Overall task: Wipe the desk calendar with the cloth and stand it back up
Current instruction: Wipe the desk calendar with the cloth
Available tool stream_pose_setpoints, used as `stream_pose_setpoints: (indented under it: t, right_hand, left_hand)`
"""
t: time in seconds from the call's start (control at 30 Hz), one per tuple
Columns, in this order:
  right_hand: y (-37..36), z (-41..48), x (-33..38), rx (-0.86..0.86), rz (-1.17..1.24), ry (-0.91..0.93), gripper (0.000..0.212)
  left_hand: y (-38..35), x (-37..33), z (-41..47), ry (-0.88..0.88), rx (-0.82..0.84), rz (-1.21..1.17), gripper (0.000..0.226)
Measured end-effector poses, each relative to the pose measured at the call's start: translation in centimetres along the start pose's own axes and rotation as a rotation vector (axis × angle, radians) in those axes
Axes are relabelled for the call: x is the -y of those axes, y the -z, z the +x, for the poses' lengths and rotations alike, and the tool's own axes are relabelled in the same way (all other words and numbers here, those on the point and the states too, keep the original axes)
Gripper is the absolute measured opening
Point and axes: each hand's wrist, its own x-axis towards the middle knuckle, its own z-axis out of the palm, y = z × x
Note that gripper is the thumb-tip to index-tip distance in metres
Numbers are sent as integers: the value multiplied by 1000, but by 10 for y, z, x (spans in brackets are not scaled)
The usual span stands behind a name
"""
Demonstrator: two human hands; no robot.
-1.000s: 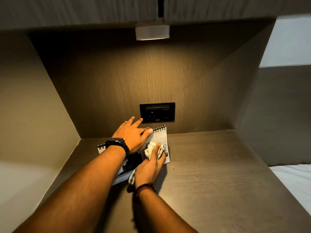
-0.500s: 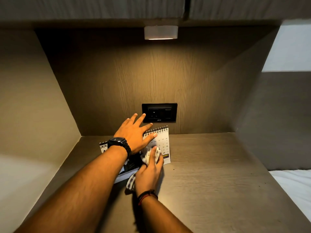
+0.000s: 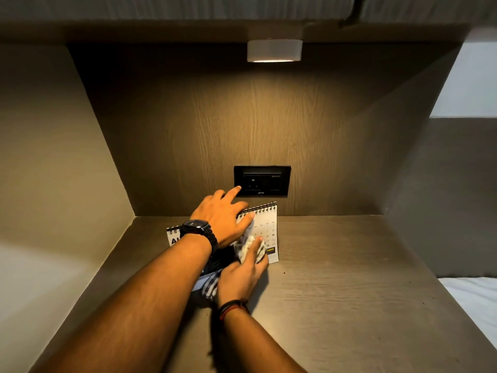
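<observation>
You're mid-wipe, approx: right hand (image 3: 242, 275) is bunched round the cloth (image 3: 251, 247), pressing it on the calendar (image 3: 265, 232) page. Left hand (image 3: 222, 219), fingers spread, steadies the spiral top. Calendar sits on the bench (image 3: 349, 278) near the back wall; standing it up is left to do.

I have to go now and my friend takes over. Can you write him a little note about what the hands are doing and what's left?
Left hand: fingers spread, pressing on the spiral top of the desk calendar to steady it.
Right hand: holds the bunched checked cloth against the calendar's front page.
Calendar sits on the wooden desk, below the wall socket.
Done: wiping is under way.
Left: finish wiping, then stand the calendar properly and let go.
</observation>
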Motion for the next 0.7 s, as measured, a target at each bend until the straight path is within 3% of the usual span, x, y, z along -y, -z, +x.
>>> stream_pose_setpoints:
  t: [0.13,0.3,0.47,0.6,0.7]
  right_hand:
    - [-8,-19,-11,77,-120,111,68]
    - [-2,7,1,-75,3,-7,76]
    - [-8,-15,-14,69,-117,158,75]
    - [-2,8,-3,-95,10,-22,74]
    - [-5,2,0,-48,-29,22,77]
  left_hand:
    - [1,0,0,-5,-14,13,59]
    - [0,-2,-3,-15,-62,23,56]
    - [0,-1,-3,-27,-72,27,55]
    - [-1,-2,-2,-22,-46,30,60]
    - [-2,0,-1,-20,-35,26,64]
